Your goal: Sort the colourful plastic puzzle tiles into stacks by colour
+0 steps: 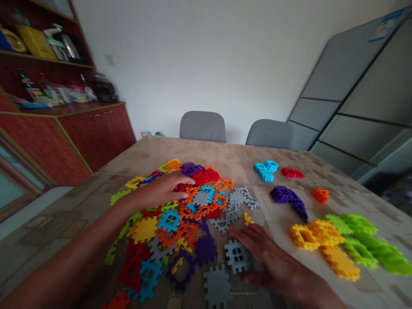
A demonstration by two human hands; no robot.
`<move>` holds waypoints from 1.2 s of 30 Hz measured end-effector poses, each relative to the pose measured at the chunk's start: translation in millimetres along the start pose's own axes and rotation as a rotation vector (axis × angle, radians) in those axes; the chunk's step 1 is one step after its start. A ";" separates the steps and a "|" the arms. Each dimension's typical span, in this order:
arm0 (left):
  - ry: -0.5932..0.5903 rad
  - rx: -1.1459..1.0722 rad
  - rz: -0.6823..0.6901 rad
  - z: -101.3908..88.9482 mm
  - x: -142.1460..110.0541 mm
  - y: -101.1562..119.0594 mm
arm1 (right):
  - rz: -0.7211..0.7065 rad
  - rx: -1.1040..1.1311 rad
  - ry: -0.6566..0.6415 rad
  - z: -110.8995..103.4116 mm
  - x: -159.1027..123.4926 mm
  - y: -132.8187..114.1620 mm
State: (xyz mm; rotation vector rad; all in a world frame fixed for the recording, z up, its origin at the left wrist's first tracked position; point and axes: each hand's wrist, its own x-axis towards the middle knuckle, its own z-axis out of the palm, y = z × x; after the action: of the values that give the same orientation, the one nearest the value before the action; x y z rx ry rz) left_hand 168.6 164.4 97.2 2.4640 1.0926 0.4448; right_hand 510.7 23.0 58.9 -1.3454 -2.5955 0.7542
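Observation:
My left hand (170, 187) reaches over a mixed pile of flat, notched plastic interlocking tiles. Its thumb and fingers are apart, with red tiles in and near the gap; no grip shows. Beside it lie a grey square tile (201, 198) and a light-blue window tile (169, 220). My right hand (260, 249) rests low at the right side of the pile, fingers stretched out and thumb apart. It lies against the right edge of a grey window tile (237, 256). A small yellow piece (248, 219) shows just beyond its fingertips, and a grey square tile (217, 286) lies nearer me.
Tiles grouped by colour lie on the right: light blue (266, 170), red (292, 173), purple (289, 199), orange (320, 195), yellow (317, 236) and green (370, 244). Two grey chairs (202, 125) stand behind the table (238, 152). A wooden cabinet (96, 137) is at left.

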 end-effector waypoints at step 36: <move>-0.030 0.302 -0.155 63.8 -110.1 15.8 | 0.080 -0.007 -0.099 -9.5 1.9 -13.7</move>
State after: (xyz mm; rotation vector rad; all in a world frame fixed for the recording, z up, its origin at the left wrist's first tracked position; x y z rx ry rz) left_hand 135.9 56.6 36.1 2.6015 1.4160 0.2067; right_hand 502.6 21.5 73.6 -1.4572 -2.6350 0.8454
